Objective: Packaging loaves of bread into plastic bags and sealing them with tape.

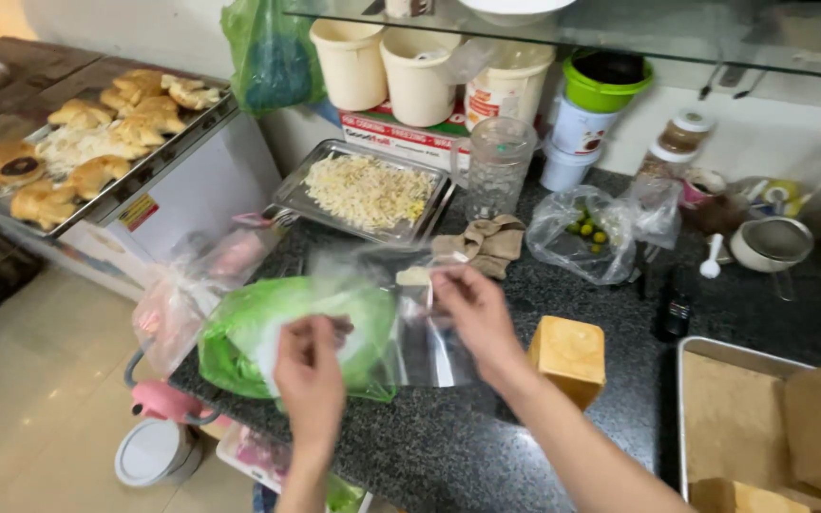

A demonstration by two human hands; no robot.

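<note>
Both my hands hold a clear plastic bag (410,323) above the dark speckled counter (486,437). My left hand (311,375) pinches the bag's lower left edge. Its upper right edge is gripped by my right hand (472,318). Behind the clear bag lies a green plastic bag (282,328) with leafy contents. A square loaf of bread (570,356) stands just right of my right forearm.
A metal tray of shredded food (368,190) sits behind, beside a clear jar (498,166) and a brown cloth (486,242). A bag of small green fruits (586,233) lies right. A baking tray with loaves (762,427) fills the right corner. Pastries on a tray (97,138) sit at left.
</note>
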